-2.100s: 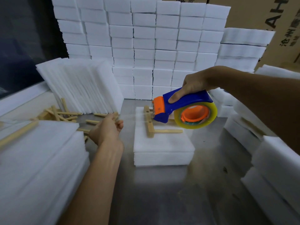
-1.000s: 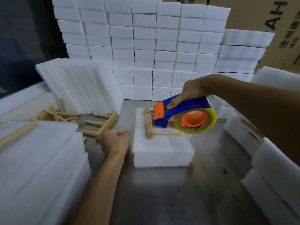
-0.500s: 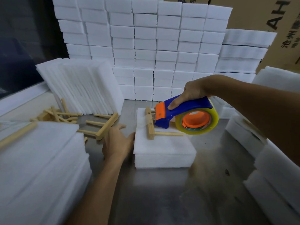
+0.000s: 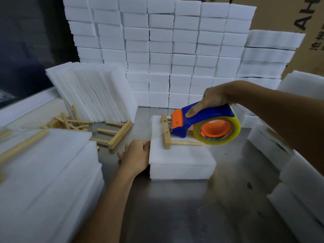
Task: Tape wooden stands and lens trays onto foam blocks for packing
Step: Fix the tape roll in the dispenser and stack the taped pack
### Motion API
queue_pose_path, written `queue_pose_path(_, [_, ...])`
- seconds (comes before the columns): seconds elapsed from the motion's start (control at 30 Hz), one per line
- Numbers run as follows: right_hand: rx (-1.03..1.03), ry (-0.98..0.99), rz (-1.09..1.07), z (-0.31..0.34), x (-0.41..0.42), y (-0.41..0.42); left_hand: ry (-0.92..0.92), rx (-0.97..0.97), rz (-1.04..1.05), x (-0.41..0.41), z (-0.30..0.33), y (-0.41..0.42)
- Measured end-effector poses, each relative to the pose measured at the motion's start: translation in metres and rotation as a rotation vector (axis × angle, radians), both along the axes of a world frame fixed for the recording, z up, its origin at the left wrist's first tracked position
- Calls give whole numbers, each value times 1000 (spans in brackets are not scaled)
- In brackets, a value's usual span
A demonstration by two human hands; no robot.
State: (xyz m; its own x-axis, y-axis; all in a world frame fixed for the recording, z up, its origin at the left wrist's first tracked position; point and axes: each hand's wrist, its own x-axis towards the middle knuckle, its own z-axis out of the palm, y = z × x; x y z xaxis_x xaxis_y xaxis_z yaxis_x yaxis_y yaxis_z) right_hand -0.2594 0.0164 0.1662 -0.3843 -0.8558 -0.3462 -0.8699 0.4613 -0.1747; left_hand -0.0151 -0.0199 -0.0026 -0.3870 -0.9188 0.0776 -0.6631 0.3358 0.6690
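Shiny steel counter [image 4: 175, 207] here. Sitting right on it: a foam block [image 4: 182, 163] in the middle, a leaning row of foam sheets [image 4: 94, 92] back left, loose wooden stands [image 4: 112, 134] beside those, a foam sheet stack [image 4: 49, 181] front left, and a wall of foam blocks [image 4: 166, 50] at the back.

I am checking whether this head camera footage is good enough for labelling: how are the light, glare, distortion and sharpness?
Head view: light is even on the centre; the steel tabletop shows dull smeared reflections, no harsh glare; the wall of stacked white foam blocks bows from wide-angle distortion; the blue and orange tape dispenser and the wooden stand on the white foam block are sharp; the near foam stack looks soft.
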Motion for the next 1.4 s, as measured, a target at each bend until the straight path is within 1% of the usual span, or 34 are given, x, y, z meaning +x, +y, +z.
queue_pose_path(0.1, [0, 1, 2, 0, 1, 1, 79, 46, -11, 2, 0, 4])
queue_pose_path(0.13, [-2, -1, 2, 0, 1, 2, 147, 43, 26, 2, 0, 5])
queue_pose_path(0.23, [-6, -7, 2, 0, 0, 3, 470, 44, 176, -3, 5, 10])
queue_pose_path(0.27, [-5, -8, 2, 0, 0, 3, 517, 47, 178, -5, 8, 12])
queue_pose_path(0.37, [-7, -11, 6, 0, 1, 4, 485, 42, 143, -11, 16, 18])
queue_pose_path(0.43, [-14, -12, 5, 1, 2, 4, 443, -22, 163, -14, 18, 24])
queue_pose_path(0.53, [-12, -6, 7, 1, 3, 5, 449, -113, 232, -20, 21, 33])
queue_pose_path(0.63, [-15, -3, 10, 1, 3, 6, 371, -104, 251, -19, 20, 29])
queue_pose_path(0.7, [-12, -8, 12, 1, 2, 6, 313, -98, 210, -14, 21, 25])
queue_pose_path(0.73, [-9, -12, 13, 1, 2, 6, 296, -129, 178, -11, 23, 24])
queue_pose_path(0.83, [-2, -12, 13, 2, 2, 4, 283, -234, -15, -9, 33, 24])
queue_pose_path(0.9, [3, -10, 16, 2, 2, 3, 328, -153, -131, -11, 39, 21])
queue_pose_path(1.03, [1, -17, 14, 0, 0, 3, 410, 80, -274, -16, 42, 18])
queue_pose_path(1.17, [0, -29, 9, 0, -1, 3, 407, 129, -313, -22, 40, 15])
queue_pose_path(1.27, [-6, -44, 9, -1, -2, 3, 471, 189, -363, -28, 41, 8])
queue_pose_path(1.4, [-1, -54, 21, -3, -3, 4, 379, 181, -368, -33, 39, 2])
